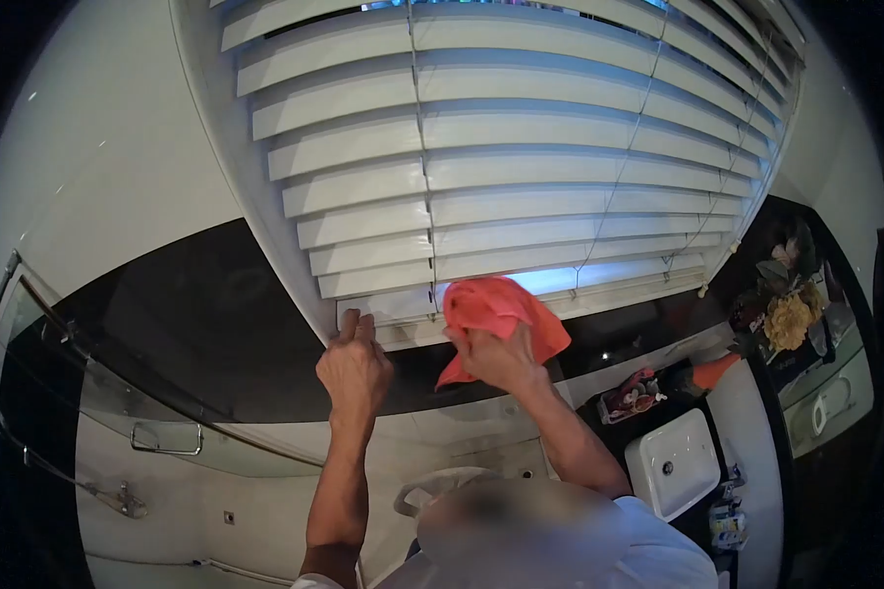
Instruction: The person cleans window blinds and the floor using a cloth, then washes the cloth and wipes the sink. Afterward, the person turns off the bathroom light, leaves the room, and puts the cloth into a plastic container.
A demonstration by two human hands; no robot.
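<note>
One coral-red cloth [506, 306] at the foot of the white blind [560, 167]

I have the cloth bunched in my right hand [501, 358], fingers and thumb closed on it, with its loose folds spreading above my knuckles and off to both sides. It sits against the lower edge of the blind, in front of the pale window ledge [408, 336], and one corner hangs down over the dark wall band [216, 334].

My left hand [354, 368] is well to the left of the cloth, at the bottom left corner of the window frame. Its fingers point up towards the end of the lowest slats — whether they grip anything there or merely rest, I cannot tell.

The slats run across above both my hands, tilted, with thin cords [614, 167] down their front. Bluish light shows low on the blind, just right of the cloth.

Off to my right is a white sink [648, 481], and beyond it a yellow flower [791, 316]. On my left stands a glass screen [138, 393] with a metal handle [167, 452].
</note>
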